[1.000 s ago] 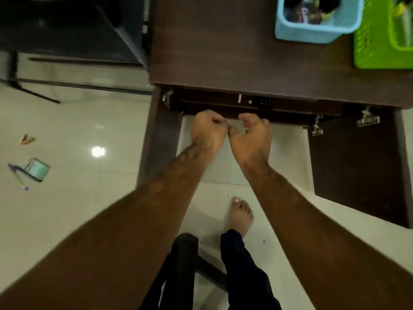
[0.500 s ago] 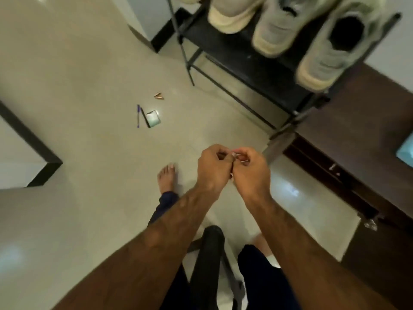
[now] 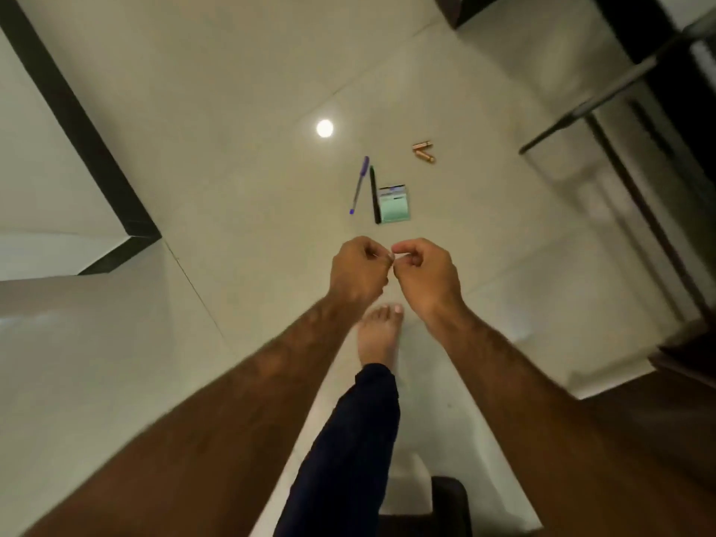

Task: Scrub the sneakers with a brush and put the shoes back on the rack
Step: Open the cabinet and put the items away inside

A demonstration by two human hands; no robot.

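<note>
My left hand (image 3: 358,269) and my right hand (image 3: 426,273) are raised side by side over the pale tiled floor, fingers curled and fingertips almost touching. I see nothing clearly between the fingers; anything pinched there is too small to make out. No sneakers and no brush are in view. Only a blurred part of the black metal rack frame (image 3: 604,94) shows at the upper right.
On the floor ahead lie a purple pen (image 3: 359,186), a black pen (image 3: 374,195), a small green pad (image 3: 394,203) and two copper-coloured cylinders (image 3: 424,151). My bare foot (image 3: 377,335) is below the hands. A dark wooden cabinet (image 3: 678,381) stands at the right.
The view has swung left, from the cabinet and the rack with its sneakers to the open floor. Both hands stay together in front of me, fingers curled.
</note>
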